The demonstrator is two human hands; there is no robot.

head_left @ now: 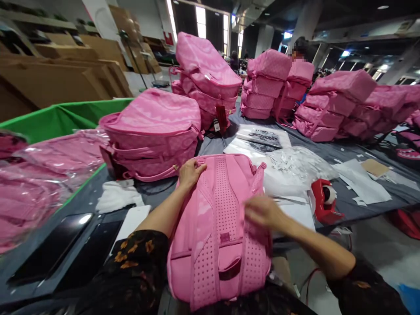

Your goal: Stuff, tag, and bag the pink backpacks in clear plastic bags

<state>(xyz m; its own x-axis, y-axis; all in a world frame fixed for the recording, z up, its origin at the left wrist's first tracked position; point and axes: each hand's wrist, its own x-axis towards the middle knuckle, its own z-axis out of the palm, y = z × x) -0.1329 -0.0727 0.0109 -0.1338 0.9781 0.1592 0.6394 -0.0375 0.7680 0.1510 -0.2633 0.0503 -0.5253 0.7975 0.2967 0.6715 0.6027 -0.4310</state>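
A pink backpack (226, 205) lies in front of me with its dotted back panel and two shoulder straps facing up. Its lower end reaches the table's near edge, by my lap. My left hand (190, 175) is closed on the upper left edge of the bag, thumb and fingers pressed together there. Over the right shoulder strap (256, 258) is my right hand (265, 212), smeared by motion, so its grip is unclear. A dark opening shows at the handle (230, 267) near the bag's lower end.
Stacked pink backpacks (157, 127) stand behind and to the left. Plastic bags (298, 164), papers and a red tape dispenser (326, 201) lie right. A white cloth (118, 195) and black phone-like slabs (52, 249) are left, beside a green-lined bin (72, 116) of wrapped bags.
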